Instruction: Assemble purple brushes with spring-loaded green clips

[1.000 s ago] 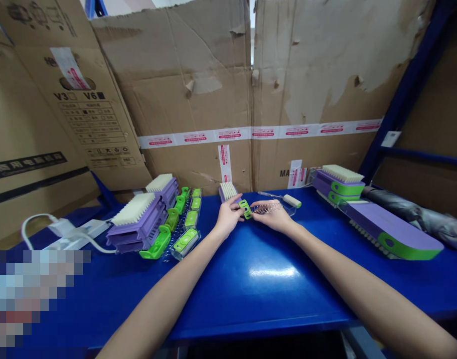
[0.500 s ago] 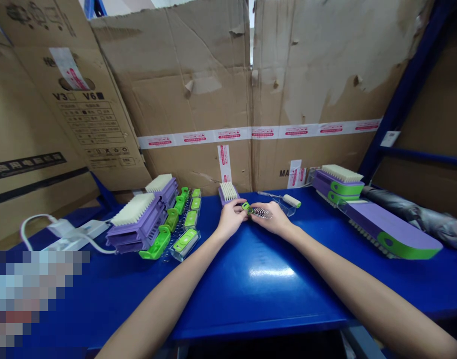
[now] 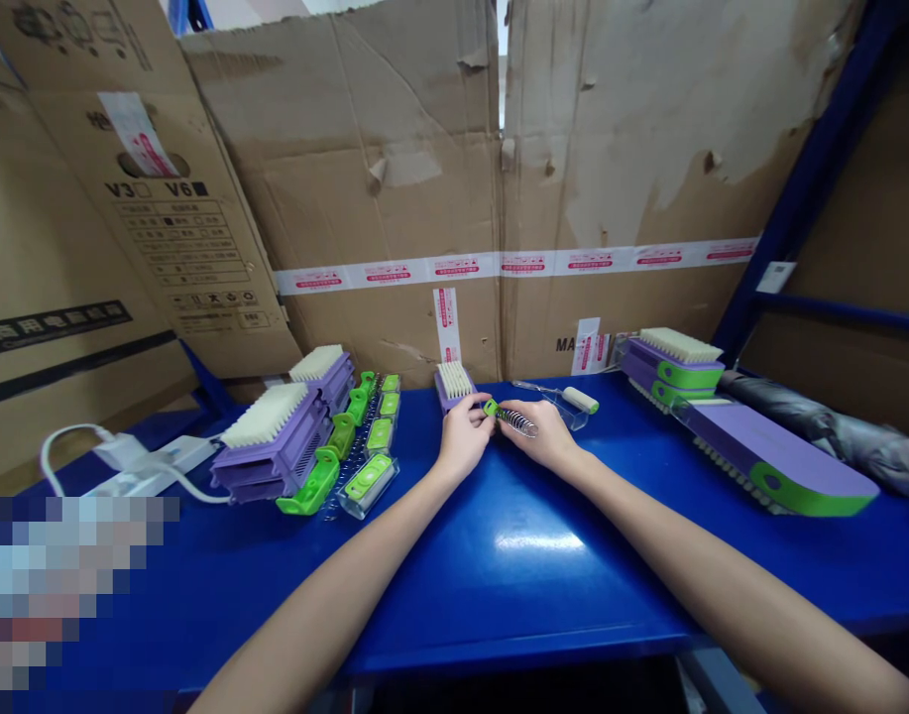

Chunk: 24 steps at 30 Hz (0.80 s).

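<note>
Between both hands, above the blue table, is a small green plastic part (image 3: 491, 408) with a metal coil spring (image 3: 518, 424) beside it. My left hand (image 3: 465, 432) is closed, its fingertips pinching the green part. My right hand (image 3: 541, 433) is closed on the spring, which sticks out over its fingers towards me. Just behind my left hand lies a purple brush body (image 3: 454, 385) with cream bristles up. Behind my right hand are a small white roller with a green end (image 3: 580, 400) and a clear plastic piece (image 3: 571, 416).
At left, purple brush bodies (image 3: 276, 446), green brackets (image 3: 314, 484), springs and clear green-topped containers (image 3: 370, 483) stand in rows. A white power strip (image 3: 153, 466) lies beyond them. Purple-green brushes (image 3: 785, 451) are at right, near a dark plastic-wrapped bundle (image 3: 841, 426). Cardboard (image 3: 387, 218) walls the back.
The green part and spring have shifted and tilted slightly between the fingers. Both hands stay in nearly the same place, still closed.
</note>
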### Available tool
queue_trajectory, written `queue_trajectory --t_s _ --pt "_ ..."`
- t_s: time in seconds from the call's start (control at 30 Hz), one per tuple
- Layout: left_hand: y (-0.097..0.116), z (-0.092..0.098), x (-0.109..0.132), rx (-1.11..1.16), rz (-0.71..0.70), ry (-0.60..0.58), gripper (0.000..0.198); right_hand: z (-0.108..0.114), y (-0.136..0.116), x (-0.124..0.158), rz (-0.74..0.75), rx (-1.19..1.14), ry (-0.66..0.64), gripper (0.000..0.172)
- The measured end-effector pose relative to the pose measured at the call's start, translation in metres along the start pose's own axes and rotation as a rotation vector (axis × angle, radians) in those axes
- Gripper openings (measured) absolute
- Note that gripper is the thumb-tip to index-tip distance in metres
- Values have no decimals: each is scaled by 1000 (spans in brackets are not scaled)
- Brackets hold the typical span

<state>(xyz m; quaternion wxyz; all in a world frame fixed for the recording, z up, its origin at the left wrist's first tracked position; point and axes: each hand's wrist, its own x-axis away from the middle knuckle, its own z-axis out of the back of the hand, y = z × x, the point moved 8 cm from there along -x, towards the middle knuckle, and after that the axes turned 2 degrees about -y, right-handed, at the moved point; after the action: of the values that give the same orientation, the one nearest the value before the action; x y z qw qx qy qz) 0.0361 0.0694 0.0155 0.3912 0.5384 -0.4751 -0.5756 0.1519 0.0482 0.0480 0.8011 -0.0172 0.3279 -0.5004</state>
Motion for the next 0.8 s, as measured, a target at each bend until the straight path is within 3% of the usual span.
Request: queue_trajectory --t_s 0.47,0.8 --pt "-1 2 -2 -45 -67 -9 26 -7 4 -2 -46 -34 12 35" --pt "-8 -1 -4 2 13 -89 27 -9 12 0 -134 -30 -27 36"
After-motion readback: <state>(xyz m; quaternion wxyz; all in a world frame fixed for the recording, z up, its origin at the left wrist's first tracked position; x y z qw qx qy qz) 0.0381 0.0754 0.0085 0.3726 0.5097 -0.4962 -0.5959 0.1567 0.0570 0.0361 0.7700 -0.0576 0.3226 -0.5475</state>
